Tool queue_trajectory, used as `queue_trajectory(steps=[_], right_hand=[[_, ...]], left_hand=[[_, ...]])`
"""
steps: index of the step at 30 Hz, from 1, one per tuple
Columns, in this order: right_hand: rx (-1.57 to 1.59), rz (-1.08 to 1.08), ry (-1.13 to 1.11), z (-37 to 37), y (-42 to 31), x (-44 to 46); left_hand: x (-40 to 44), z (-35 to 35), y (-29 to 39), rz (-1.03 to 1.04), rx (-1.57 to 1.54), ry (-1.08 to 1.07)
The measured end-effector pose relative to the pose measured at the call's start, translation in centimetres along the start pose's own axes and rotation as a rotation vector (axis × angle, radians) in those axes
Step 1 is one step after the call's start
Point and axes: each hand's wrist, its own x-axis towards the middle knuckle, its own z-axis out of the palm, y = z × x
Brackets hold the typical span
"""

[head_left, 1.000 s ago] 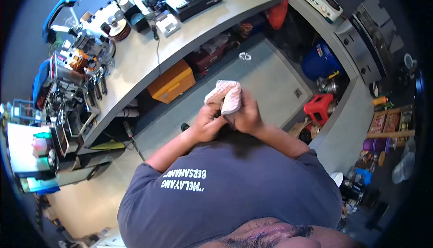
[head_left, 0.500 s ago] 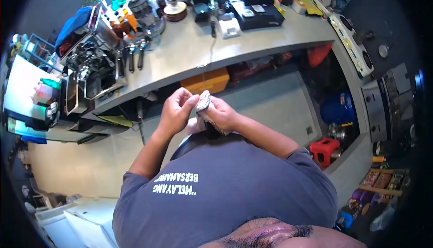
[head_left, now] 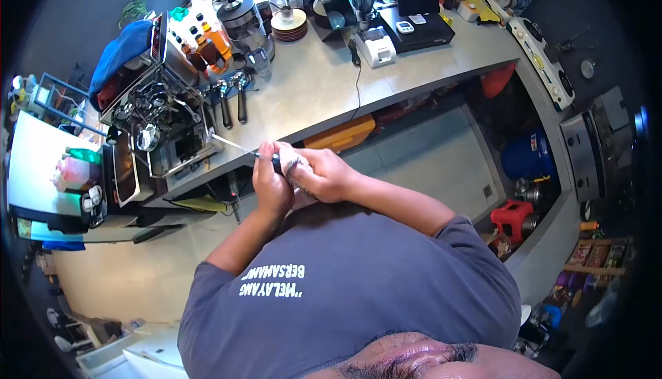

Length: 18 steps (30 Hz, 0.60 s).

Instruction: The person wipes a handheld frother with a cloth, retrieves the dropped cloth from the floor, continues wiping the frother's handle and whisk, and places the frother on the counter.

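Observation:
My left hand (head_left: 272,185) is closed, its thumb and fingers pinched on a slim tool with a dark handle (head_left: 276,163). A thin pale shaft or blade (head_left: 233,143) points from it toward the upper left; its exact kind I cannot make out. Against it, my right hand (head_left: 327,176) is closed round a bunched light cloth (head_left: 298,169), which is pressed to the handle side of the tool. Both hands meet in front of my dark shirt, near the counter's front edge. Fingers hide part of the cloth and the handle.
Across the counter (head_left: 303,96) stand an espresso machine (head_left: 162,114), portafilters (head_left: 241,100), a coffee grinder (head_left: 241,24), stacked saucers (head_left: 289,26), a white printer (head_left: 376,47) and a black box (head_left: 417,29). An orange drawer-like box (head_left: 341,134) and a red stool (head_left: 512,220) are below.
My hands have come together, and the slim tool now shows pointing left. The cloth is more bunched and wrapped in my right hand. The view has shifted, so the counter items appear further right.

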Motion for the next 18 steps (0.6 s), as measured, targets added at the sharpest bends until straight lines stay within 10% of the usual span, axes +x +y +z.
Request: queue_trajectory(steps=[9, 13, 18], right_hand=[[0.276, 0.025, 0.020, -0.1, 3.0, -0.2], [0.442, -0.117, 0.056, -2.0, 3.0, 1.6], [0.688, -0.054, -0.064, -5.7, 3.8, 1.7]], left_hand=[[4.8, 2.9, 2.1, 0.440, 0.237, -0.195], [4.1, 4.8, 0.6, 0.271, 0.313, -0.400], [7.6, 8.0, 0.8, 0.677, 0.287, -0.285]])
